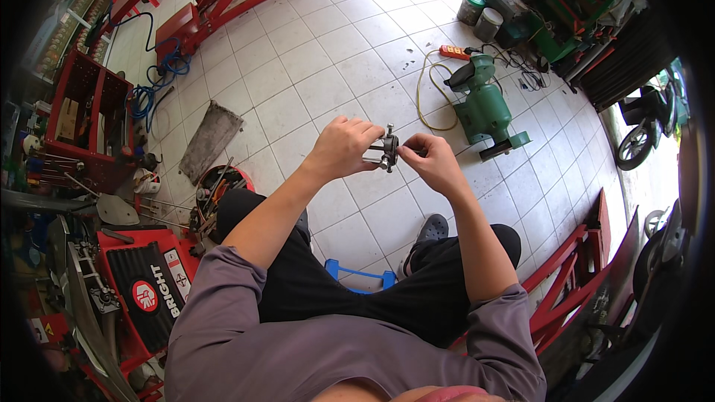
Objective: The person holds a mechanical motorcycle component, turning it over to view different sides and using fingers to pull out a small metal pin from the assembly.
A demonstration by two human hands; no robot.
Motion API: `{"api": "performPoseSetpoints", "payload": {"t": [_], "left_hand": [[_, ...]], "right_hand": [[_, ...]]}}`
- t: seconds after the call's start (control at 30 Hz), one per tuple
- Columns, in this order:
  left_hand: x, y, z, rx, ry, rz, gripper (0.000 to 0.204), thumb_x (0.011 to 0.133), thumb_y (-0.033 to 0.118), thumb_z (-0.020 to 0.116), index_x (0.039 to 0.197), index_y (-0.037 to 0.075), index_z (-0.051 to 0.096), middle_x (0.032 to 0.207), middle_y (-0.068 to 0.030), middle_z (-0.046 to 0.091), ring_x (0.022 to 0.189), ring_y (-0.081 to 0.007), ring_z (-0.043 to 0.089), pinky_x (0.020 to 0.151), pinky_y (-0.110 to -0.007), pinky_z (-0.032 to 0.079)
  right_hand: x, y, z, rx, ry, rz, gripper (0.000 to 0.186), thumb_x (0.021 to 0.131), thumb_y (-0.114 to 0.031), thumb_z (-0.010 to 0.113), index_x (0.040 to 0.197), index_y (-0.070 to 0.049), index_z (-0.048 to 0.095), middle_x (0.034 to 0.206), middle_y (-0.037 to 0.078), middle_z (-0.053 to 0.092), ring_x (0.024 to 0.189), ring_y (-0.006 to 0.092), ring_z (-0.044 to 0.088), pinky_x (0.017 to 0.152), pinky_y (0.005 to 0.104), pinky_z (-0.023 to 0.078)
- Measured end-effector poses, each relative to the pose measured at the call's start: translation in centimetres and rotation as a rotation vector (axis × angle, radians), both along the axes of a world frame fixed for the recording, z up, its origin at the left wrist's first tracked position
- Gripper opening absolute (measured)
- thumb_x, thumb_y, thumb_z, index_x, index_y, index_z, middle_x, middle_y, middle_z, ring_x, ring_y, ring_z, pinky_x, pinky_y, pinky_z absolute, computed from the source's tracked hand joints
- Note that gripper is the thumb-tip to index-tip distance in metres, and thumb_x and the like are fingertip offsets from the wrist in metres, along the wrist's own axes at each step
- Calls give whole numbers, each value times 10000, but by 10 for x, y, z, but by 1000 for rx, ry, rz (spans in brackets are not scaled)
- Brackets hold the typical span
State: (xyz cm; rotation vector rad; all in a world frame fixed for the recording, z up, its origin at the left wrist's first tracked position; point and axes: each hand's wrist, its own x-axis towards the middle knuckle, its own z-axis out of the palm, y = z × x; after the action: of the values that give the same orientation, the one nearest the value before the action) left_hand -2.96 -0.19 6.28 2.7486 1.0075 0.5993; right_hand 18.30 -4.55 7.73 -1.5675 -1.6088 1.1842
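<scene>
We see a person sitting low on a blue stool (360, 277), with both arms held out in front. The left hand (344, 147) is wrapped around a small grey metal part (384, 150), and its fingers are closed tight on it. The right hand (432, 160) pinches the other side of the same part, with its fingers closed on a little piece there. The part is up in the air between the two hands, above the white tile floor (335, 67). We think the person is fitting or turning a small piece on the part, but it is too tiny to be sure. The next move needs a steady hold from the left hand and a careful twist from the right. Farther off, a green bench grinder (484, 108) sits on the floor, and a red tool cart (86, 115) stands at the left.
</scene>
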Motion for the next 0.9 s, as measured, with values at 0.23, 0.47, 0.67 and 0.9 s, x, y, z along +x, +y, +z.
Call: {"api": "performPoseSetpoints", "payload": {"t": [0.23, 0.47, 0.67, 0.9], "left_hand": [[0, 0, 0, 6, -7, 4, 596, 516, 248, 868, 1030, 132, 587, 926, -3, 647, 870, -193, 628, 742, -337, 447], [0, 0, 0, 6, -6, 6, 601, 514, 252, 869, 1030, 134, 586, 926, -1, 646, 864, -192, 628, 739, -336, 449], [0, 0, -1, 11, 7, 0, 595, 518, 249, 868, 1030, 137, 586, 921, 3, 646, 863, -187, 628, 733, -335, 448], [0, 1, -1, 30, 5, -9, 565, 550, 297, 857, 1019, 130, 590, 906, 0, 641, 860, -182, 620, 725, -328, 434]], "right_hand": [[1, 1, -3, 12, -26, -2, 281, 803, -193, 670, 961, 34, 621, 727, 74, 632, 636, 129, 549, 586, 289, 453], [1, -1, -8, 69, 40, -33, 286, 799, -199, 677, 955, 36, 631, 725, 94, 625, 630, 141, 544, 585, 295, 450], [0, -2, -4, 73, -4, 14, 278, 808, -213, 673, 935, 33, 643, 728, 117, 624, 639, 156, 542, 592, 309, 454], [-1, 0, -3, 37, -33, -30, 280, 804, -217, 676, 932, 29, 645, 752, 127, 628, 663, 173, 558, 619, 310, 466]]}}
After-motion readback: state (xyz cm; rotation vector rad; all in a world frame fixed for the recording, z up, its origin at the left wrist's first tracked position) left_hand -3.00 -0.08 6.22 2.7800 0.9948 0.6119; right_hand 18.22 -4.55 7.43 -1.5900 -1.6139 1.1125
